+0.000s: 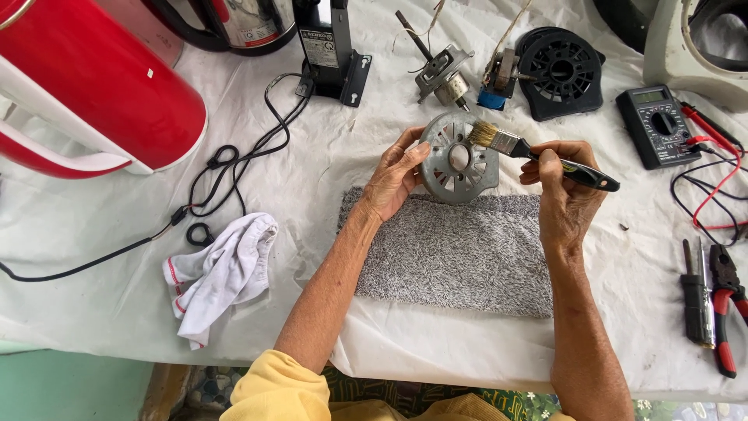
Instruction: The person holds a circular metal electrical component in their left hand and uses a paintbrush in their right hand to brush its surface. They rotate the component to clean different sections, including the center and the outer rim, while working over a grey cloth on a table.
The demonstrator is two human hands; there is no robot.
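The left hand point(393, 175) grips a round grey metal motor end plate point(458, 158) by its left rim, thumb over the front and fingers curled behind, holding it upright and lifted just above the far edge of a grey looped towel mat point(452, 253); the right hand point(562, 187) is closed around the black handle of a small paintbrush point(538, 154), thumb pressed along the top; the brush's long axis runs from lower right to upper left, so its pale bristles meet the plate's upper right rim while the handle points away to the right of the plate; the plate thus lies to the left of the right hand, and the left hand is the one touching it.

The plate is cast, dull and dusty, with a central hole and a ring of slotted openings; the brush has a shiny metal ferrule and straw-coloured bristles; the mat is nubby and soft, lying on a wrinkled white sheet point(327, 156).

Beyond the plate sit a small motor core with a shaft point(442, 78) and a black vented plastic cover point(562, 72); right of the plate lie a black multimeter point(658, 125) with red and black leads and red-handled pliers point(726, 300); left of it are a crumpled white cloth point(218, 273), a black cord point(234, 168) and a large red appliance body point(93, 86).
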